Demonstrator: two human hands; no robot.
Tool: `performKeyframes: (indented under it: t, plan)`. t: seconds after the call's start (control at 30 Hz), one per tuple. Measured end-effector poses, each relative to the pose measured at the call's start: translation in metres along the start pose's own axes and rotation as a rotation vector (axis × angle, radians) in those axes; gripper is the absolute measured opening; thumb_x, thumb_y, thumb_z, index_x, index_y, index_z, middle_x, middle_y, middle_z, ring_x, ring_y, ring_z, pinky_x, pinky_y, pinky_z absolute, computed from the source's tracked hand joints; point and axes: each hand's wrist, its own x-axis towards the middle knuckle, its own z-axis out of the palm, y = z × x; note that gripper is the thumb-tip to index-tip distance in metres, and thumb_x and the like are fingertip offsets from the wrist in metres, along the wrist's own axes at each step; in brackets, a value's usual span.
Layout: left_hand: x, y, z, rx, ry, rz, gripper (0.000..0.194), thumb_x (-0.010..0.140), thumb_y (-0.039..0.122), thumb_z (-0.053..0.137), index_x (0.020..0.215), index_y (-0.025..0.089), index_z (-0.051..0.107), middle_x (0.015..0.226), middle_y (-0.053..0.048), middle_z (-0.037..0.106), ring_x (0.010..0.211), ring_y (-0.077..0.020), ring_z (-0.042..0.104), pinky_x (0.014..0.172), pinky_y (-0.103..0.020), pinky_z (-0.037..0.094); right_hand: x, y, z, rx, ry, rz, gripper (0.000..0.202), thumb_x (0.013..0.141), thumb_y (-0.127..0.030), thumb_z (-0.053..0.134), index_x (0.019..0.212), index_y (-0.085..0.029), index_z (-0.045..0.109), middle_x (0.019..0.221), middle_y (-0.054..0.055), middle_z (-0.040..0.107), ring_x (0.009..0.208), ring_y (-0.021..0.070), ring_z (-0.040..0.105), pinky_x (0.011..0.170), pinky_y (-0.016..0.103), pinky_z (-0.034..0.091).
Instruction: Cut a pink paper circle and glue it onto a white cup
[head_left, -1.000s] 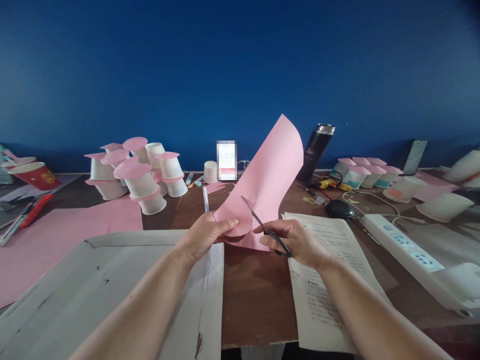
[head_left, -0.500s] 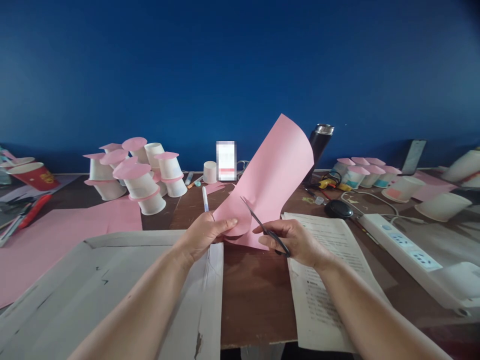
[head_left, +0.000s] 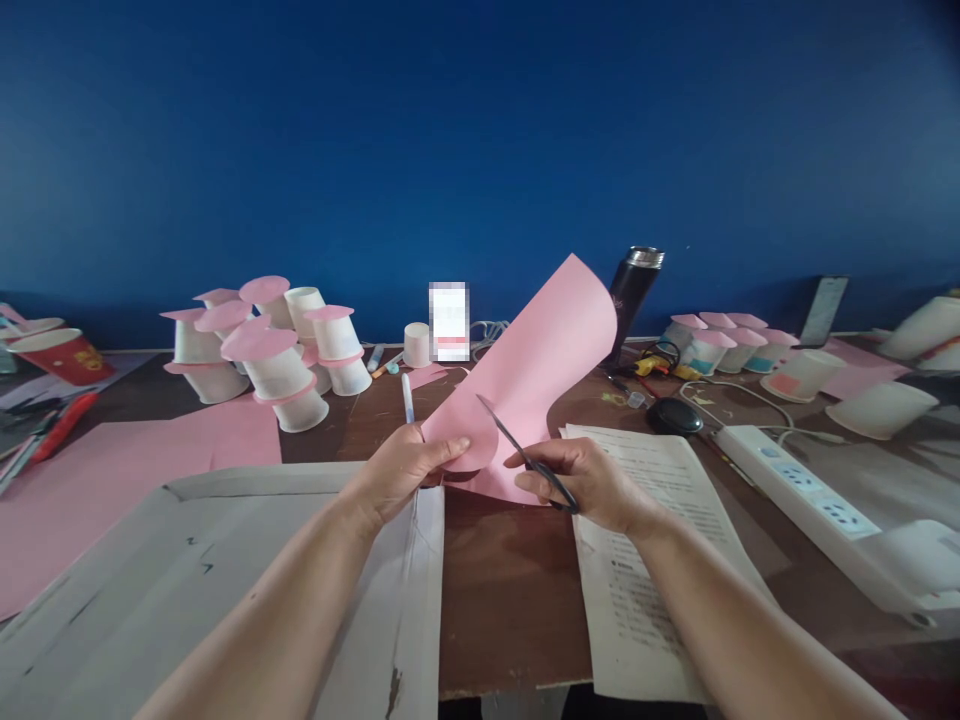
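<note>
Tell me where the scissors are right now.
In the head view, the scissors are just right of centre, in the right hand, blades at the pink sheet held by the left hand.

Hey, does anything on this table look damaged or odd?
Two things. The white board on the left has a dark, ragged patch near its front edge, as if torn or worn. The black flask behind the held pink paper shows a bare metal rim, so it looks uncapped.
</note>
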Motion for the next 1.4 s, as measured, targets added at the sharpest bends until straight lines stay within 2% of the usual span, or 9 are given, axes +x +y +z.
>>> performKeyframes:
  t: [0.33, 0.53, 0.67, 0.83, 1.03, 1.4]
  plan:
    - [-0.0011, 0.0015, -0.0006, -0.008, -0.018, 0.008, 0.032, 0.070, 0.035, 0.073, 0.093, 0.013, 0.071, 0.090, -0.008, 0.071, 0.083, -0.0194, 0.064, 0.077, -0.030, 0.048, -0.0012, -0.0006, 0.0006, 0.052, -0.002, 0.022, 0.038, 0.073, -0.048, 0.068, 0.094, -0.016, 0.071, 0.061, -0.001, 0.050, 0.052, 0.0074, 0.042, 0.046, 0.020, 0.033]
    - [-0.0015, 0.0019, -0.0029, 0.034, 0.002, -0.005, 0.034, 0.071, 0.038, 0.071, 0.093, 0.013, 0.070, 0.087, -0.009, 0.071, 0.076, -0.0191, 0.064, 0.070, -0.029, 0.048, -0.0017, -0.0007, -0.0001, 0.038, -0.004, 0.032, 0.038, 0.074, -0.048, 0.068, 0.094, -0.016, 0.071, 0.060, -0.002, 0.049, 0.051, 0.0066, 0.041, 0.045, 0.019, 0.032]
    - [-0.0017, 0.0031, -0.0031, 0.031, 0.001, 0.000, 0.035, 0.071, 0.037, 0.071, 0.096, 0.013, 0.069, 0.087, -0.009, 0.070, 0.076, -0.0190, 0.063, 0.070, -0.029, 0.047, -0.0016, -0.0004, -0.0005, 0.022, 0.000, 0.025, 0.038, 0.074, -0.049, 0.068, 0.093, -0.016, 0.071, 0.061, -0.002, 0.049, 0.052, 0.0066, 0.042, 0.046, 0.019, 0.033]
    - [-0.0019, 0.0051, -0.0028, 0.006, 0.001, 0.018, 0.026, 0.071, 0.035, 0.072, 0.085, 0.013, 0.069, 0.067, -0.003, 0.065, 0.062, -0.0139, 0.057, 0.060, -0.025, 0.044, -0.0019, -0.0001, -0.0004, 0.023, 0.001, 0.018, 0.038, 0.074, -0.050, 0.067, 0.093, -0.017, 0.071, 0.060, -0.002, 0.048, 0.052, 0.0064, 0.041, 0.046, 0.020, 0.033]
    - [-0.0019, 0.0058, -0.0032, -0.011, 0.003, 0.012, 0.021, 0.071, 0.032, 0.072, 0.079, 0.013, 0.068, 0.058, 0.000, 0.060, 0.049, -0.0082, 0.047, 0.055, -0.023, 0.041, -0.0020, 0.0013, -0.0006, 0.035, -0.008, 0.016, 0.034, 0.075, -0.045, 0.067, 0.094, -0.017, 0.070, 0.060, -0.002, 0.047, 0.051, 0.0064, 0.039, 0.045, 0.020, 0.031]
    - [-0.0013, 0.0061, -0.0040, -0.003, -0.005, 0.018, 0.027, 0.069, 0.034, 0.072, 0.087, 0.013, 0.069, 0.073, -0.006, 0.068, 0.062, -0.0140, 0.058, 0.062, -0.026, 0.044, -0.0011, 0.0038, -0.0005, 0.048, -0.003, 0.024, 0.033, 0.075, -0.044, 0.068, 0.094, -0.016, 0.071, 0.059, -0.002, 0.048, 0.050, 0.0062, 0.039, 0.045, 0.020, 0.031]
